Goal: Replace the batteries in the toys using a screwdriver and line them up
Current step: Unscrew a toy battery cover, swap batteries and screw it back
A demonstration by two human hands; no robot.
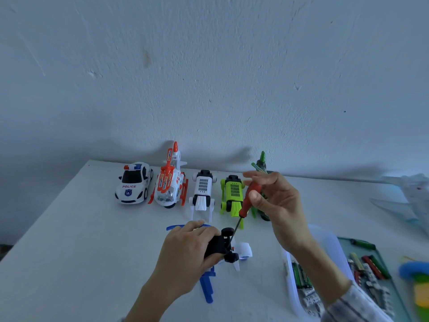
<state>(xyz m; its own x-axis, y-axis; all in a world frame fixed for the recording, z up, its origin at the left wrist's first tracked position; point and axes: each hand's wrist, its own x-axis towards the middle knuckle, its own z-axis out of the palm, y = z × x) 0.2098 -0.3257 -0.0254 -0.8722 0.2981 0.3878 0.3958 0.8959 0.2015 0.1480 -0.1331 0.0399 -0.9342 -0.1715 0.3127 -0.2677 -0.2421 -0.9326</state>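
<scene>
My left hand (185, 249) grips an upturned blue, white and black toy (242, 251) on the table, its black underside facing up. My right hand (276, 201) pinches a red-handled screwdriver (249, 201); its dark shaft slants down to the toy's underside. Behind, a row stands by the wall: a police car (133, 183), an orange and white helicopter (170, 182), a white and black toy (202, 190), a green and black toy (232, 194) and a dark green toy (261, 162) partly hidden by my right hand.
A clear plastic tub (325, 238) at the right holds several batteries (301, 278). Beside it a green tray (392, 270) carries several tools and batteries. A blue, green and yellow object (417, 284) lies at the far right edge. Clear plastic wrapping (404, 194) sits at the back right.
</scene>
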